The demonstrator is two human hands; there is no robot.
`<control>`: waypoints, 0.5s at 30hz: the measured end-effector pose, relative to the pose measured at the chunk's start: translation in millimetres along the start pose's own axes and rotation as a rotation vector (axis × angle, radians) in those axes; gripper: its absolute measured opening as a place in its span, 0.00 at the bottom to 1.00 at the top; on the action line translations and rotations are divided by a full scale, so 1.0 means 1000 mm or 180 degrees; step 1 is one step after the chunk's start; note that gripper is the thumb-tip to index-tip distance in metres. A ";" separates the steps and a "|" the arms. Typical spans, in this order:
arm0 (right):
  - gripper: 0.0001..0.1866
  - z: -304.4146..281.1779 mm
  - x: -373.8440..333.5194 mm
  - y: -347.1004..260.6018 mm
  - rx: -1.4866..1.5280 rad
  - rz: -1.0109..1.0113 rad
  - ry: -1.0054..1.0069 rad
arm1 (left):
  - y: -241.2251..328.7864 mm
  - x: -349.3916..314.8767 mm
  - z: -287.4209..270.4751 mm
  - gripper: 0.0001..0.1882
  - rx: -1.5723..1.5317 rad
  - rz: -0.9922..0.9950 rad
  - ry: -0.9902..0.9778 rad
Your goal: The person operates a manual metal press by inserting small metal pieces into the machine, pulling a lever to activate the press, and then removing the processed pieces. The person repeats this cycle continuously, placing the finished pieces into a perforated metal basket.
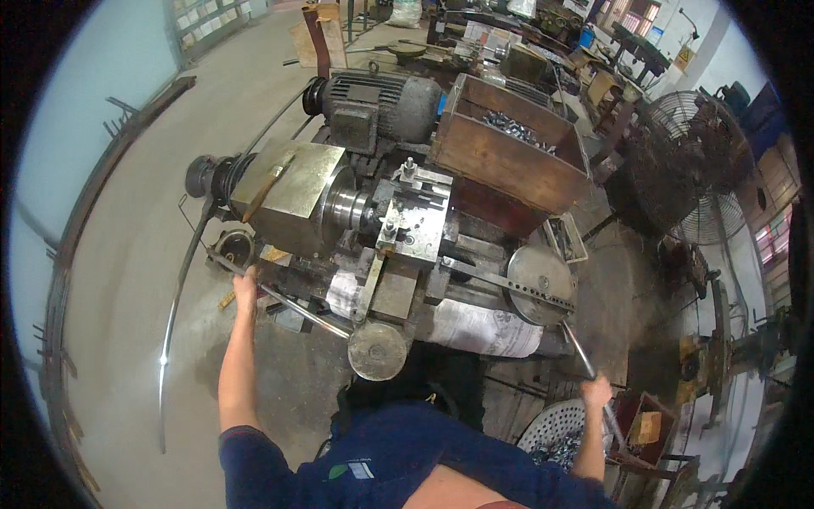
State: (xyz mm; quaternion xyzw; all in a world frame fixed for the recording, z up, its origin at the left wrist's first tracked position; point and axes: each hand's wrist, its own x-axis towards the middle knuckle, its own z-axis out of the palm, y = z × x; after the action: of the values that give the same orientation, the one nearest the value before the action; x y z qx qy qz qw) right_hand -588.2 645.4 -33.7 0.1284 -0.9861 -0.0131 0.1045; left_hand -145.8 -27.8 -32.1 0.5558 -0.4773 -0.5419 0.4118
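Observation:
My left hand (244,287) is wrapped around a long metal lever (305,311), which runs up from a round disc (377,349) at the front of a small lathe. My right hand (595,390) grips a second metal lever (579,348) near the larger round disc (538,284) on the right. Between the hands lies the lathe's tool slide (418,222), facing a shiny spindle (349,209) that sticks out of the boxy headstock (292,191). A wooden-handled tool (267,193) rests on top of the headstock. A perforated flat bar (509,282) reaches the larger disc.
Behind the lathe sit an electric motor (381,106) and a wooden box (509,157) holding small metal parts. A caged fan (687,161) stands at right. Low by my right arm is a perforated basket (555,424) of metal pieces. A long bar (174,331) juts out left.

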 end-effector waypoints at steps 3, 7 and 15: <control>0.18 -0.038 -0.048 -0.046 0.0275 0.0324 -0.0609 | -0.009 0.004 -0.011 0.15 -0.0109 0.0054 0.0212; 0.23 -0.043 -0.077 -0.064 0.0593 0.0703 -0.0857 | -0.011 0.009 -0.010 0.17 0.0099 0.0158 0.0138; 0.15 -0.032 -0.091 -0.063 0.0804 0.0627 -0.0475 | -0.015 0.015 -0.007 0.13 0.0327 0.0153 0.0237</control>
State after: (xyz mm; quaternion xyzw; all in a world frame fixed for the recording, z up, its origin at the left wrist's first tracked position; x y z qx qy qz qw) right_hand -479.7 607.4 -24.1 0.0420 -0.9927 0.1118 0.0149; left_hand -138.1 -40.1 -49.7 0.5844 -0.5020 -0.4855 0.4132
